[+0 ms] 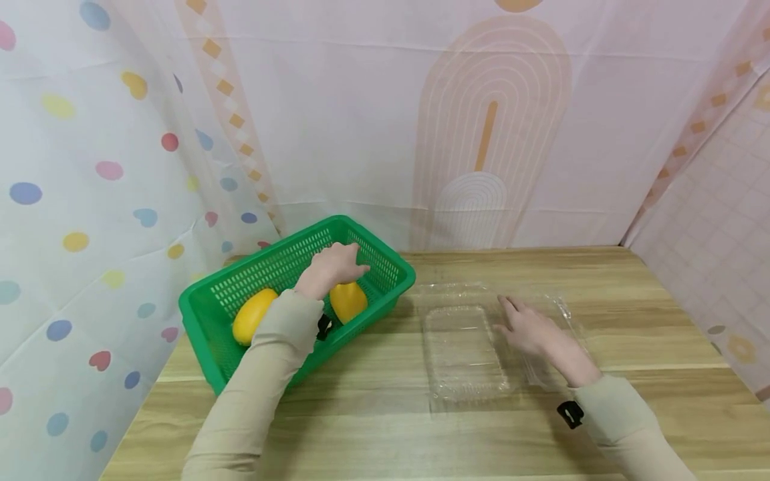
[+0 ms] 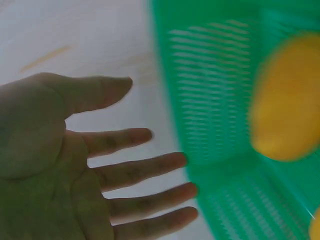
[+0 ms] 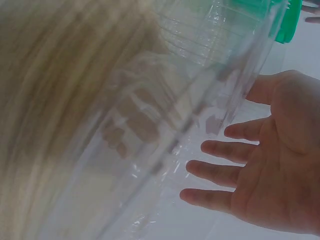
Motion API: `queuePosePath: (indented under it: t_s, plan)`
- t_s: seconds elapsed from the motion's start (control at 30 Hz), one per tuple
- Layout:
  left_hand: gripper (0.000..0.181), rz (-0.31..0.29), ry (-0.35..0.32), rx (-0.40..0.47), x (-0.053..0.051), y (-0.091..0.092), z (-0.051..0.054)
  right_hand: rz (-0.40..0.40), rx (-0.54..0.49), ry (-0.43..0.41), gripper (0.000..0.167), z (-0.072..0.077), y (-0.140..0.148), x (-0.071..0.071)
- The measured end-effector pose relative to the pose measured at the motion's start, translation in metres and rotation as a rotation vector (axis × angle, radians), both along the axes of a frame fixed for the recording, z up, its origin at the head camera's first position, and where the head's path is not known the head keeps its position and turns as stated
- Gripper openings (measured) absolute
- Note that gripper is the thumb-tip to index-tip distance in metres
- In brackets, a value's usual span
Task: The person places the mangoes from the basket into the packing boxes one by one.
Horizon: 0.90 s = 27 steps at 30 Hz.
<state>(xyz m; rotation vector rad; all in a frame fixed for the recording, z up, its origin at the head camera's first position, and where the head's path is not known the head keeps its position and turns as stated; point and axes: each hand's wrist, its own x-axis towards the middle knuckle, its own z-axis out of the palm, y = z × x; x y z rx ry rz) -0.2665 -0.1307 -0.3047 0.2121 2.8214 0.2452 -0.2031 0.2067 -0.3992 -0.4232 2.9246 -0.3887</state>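
My left hand (image 1: 338, 264) is above the green basket (image 1: 201, 354), its fingers spread and relaxed with nothing held, as the left wrist view (image 2: 50, 165) shows. Inside the basket lie a smooth yellow oval fruit, mango-like (image 1: 251, 319), and a second yellow fruit (image 1: 349, 304), partly hidden below the left hand. To the right, a clear plastic clamshell box (image 1: 463, 347) lies opened on the table. My right hand (image 1: 532, 329) is over its lid side, fingers extended; in the right wrist view the palm (image 3: 280, 155) is bare. Whether those fingers touch the lid I cannot tell.
The wood-grain table (image 1: 361, 427) carries the basket at left and the box at right. A patterned pink curtain (image 1: 349, 133) hangs along the back edge, and a dotted white cloth (image 1: 78, 280) hangs at left. Black straps (image 1: 570, 414) are on the wrists.
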Motion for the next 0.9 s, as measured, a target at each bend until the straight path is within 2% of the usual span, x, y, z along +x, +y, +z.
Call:
queuePosePath:
  t_s: [0.2, 0.47, 0.6, 0.7, 0.9]
  plan:
    - [0.07, 0.003, -0.138, -0.084, -0.013, -0.008, -0.023, 0.004, -0.016, -0.002, 0.066, -0.003, 0.003, 0.002]
    - [0.078, 0.063, -0.252, -0.11, -0.018, -0.01, -0.04, -0.008, -0.017, -0.002, 0.065, -0.004, 0.004, 0.003]
    - [0.085, 0.092, -0.318, -0.089, -0.019, -0.011, -0.05, -0.014, -0.015, 0.0, 0.066, -0.004, 0.003, 0.003]
    - [0.088, 0.096, -0.332, -0.064, -0.019, -0.012, -0.059, -0.015, -0.021, 0.004, 0.065, -0.005, 0.003, 0.004]
    - [0.088, 0.074, -0.307, -0.017, -0.022, -0.012, -0.071, -0.025, -0.037, 0.005, 0.065, -0.006, 0.003, 0.005]
